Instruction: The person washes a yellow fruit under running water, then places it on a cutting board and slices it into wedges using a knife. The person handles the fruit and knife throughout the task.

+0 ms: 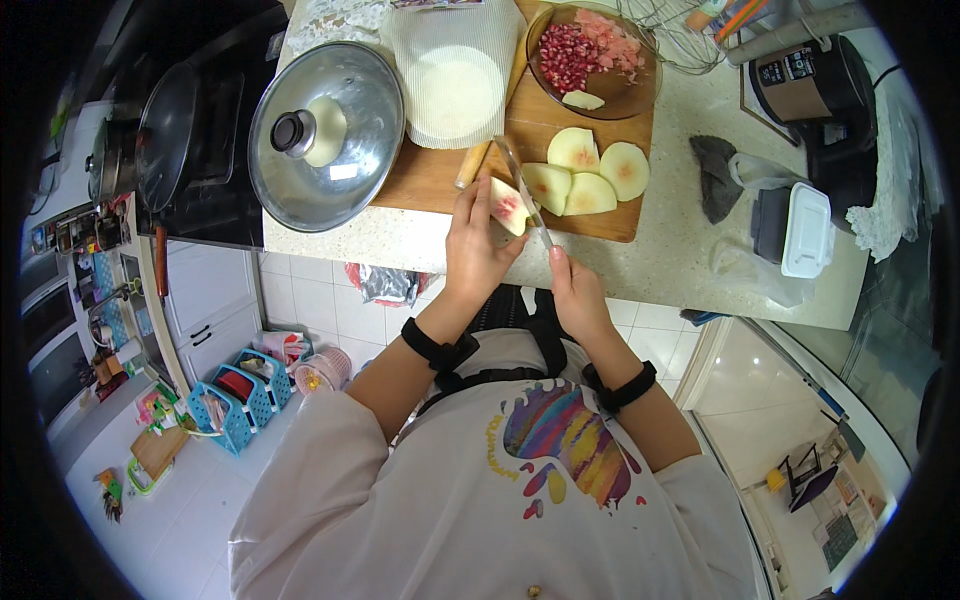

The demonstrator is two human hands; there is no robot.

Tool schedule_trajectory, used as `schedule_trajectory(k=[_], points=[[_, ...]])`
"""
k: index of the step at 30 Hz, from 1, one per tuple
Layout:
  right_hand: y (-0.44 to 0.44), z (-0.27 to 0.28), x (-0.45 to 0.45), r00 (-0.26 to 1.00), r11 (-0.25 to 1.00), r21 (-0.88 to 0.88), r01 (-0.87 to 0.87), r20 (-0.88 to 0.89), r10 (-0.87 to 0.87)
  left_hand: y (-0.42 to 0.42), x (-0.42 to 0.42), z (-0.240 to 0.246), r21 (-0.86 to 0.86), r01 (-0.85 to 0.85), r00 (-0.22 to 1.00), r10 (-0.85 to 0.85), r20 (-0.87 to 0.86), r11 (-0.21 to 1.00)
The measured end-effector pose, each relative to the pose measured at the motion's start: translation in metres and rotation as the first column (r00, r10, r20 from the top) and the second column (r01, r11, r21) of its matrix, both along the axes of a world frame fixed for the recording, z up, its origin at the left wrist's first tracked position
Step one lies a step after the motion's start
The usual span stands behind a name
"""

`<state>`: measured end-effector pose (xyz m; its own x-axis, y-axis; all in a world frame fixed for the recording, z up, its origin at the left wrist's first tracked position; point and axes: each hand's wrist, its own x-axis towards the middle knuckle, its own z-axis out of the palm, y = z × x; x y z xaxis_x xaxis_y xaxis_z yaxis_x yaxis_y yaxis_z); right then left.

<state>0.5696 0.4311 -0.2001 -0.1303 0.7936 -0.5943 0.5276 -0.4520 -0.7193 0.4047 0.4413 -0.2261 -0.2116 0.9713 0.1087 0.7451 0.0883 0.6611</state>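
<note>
My left hand (480,244) holds a piece of pale fruit with a reddish core (509,208) at the front edge of a wooden cutting board (420,176). In my right hand (576,292) is a knife (529,196), its blade upright against the right side of that piece. Several more pale fruit pieces (590,193) lie on the board just right of the blade. Behind them a brown glass bowl (621,97) contains red pomegranate seeds (568,56), pink fruit pulp (611,41) and a pale slice. A wooden handle (472,165) lies behind my left hand.
A large glass-lidded pan (326,135) stands left of the board. A striped cloth or paper sheet (457,82) lies behind. Farther right are a dark cloth (712,176), a white plastic container (808,231), plastic bags and a black appliance (810,82). The black stove is at far left.
</note>
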Motion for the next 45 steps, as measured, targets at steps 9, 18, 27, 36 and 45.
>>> schedule_trajectory(k=[9,18,27,36,45], points=[[0.013,-0.014,-0.026,0.987,0.998,-0.063,0.005,0.159,0.005,-0.001,-0.003,0.002,-0.025,0.002,0.999,-0.001,0.051,1.0],[0.024,0.01,0.019,0.976,0.97,-0.215,0.115,-0.156,-0.15,0.004,-0.003,0.018,0.032,0.062,0.984,-0.056,-0.167,0.998],[0.034,0.054,0.106,0.913,0.918,-0.217,0.331,-0.171,-0.37,0.026,0.016,0.015,0.0,0.294,0.863,-0.266,-0.43,0.956],[0.013,0.087,0.131,0.803,0.852,-0.204,0.482,-0.288,-0.522,0.042,0.009,0.04,-0.049,0.301,0.935,-0.305,-0.183,0.952],[0.019,0.084,0.146,0.742,0.828,-0.207,0.521,-0.37,-0.559,0.167,0.051,0.038,-0.063,0.209,0.958,-0.218,-0.187,0.976]])
